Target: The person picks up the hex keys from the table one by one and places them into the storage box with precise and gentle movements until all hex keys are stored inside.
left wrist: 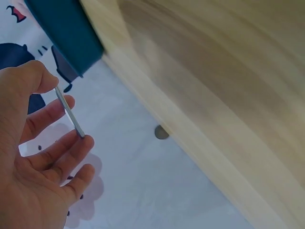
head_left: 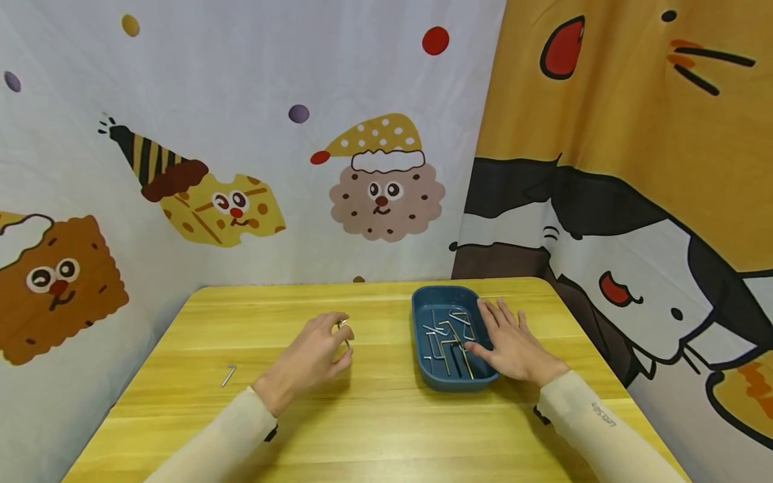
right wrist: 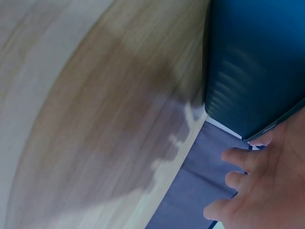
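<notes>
My left hand (head_left: 314, 352) is above the table, left of a blue plastic box (head_left: 455, 385). Between thumb and fingertips it pinches a thin silver hex key (left wrist: 69, 112), which shows best in the left wrist view; its far end lies against the fingers. My right hand (head_left: 516, 345) lies over the right rim of the box, fingers spread and fairly straight, thumb reaching over the inside. Several L-shaped hex keys (head_left: 449, 349), silver, brass-coloured and black, lie jumbled in the box. Another silver hex key (head_left: 227, 376) rests on the table at the left.
The wooden table (head_left: 374, 429) ends at a back edge just behind the box. A cartoon-printed curtain (head_left: 241, 134) hangs behind it, and an orange and black one (head_left: 604, 201) on the right.
</notes>
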Available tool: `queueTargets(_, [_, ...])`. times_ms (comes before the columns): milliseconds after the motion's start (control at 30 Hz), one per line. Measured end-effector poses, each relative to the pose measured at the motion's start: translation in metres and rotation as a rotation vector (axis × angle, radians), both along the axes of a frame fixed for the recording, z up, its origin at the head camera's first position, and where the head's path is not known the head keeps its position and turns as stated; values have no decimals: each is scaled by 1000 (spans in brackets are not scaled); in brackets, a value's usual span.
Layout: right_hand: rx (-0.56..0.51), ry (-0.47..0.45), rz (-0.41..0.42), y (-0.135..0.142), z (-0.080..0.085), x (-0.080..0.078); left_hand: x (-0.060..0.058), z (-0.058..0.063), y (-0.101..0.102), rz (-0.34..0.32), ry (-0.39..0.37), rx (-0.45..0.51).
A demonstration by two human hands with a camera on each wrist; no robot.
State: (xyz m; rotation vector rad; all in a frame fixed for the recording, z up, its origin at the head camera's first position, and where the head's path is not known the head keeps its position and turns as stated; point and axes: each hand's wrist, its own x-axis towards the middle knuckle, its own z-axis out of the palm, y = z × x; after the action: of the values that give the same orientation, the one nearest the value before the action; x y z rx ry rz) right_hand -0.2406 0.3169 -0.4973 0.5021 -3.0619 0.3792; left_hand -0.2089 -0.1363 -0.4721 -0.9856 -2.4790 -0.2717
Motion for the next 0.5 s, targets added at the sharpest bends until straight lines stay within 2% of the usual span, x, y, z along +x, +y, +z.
queueTargets(233, [-6,-3,-3,0,1,1,-6,6,20,-33,7,-6])
queueTargets(500, [-5,0,-2,0,2,2,-13,13,41,-67,-20,-11])
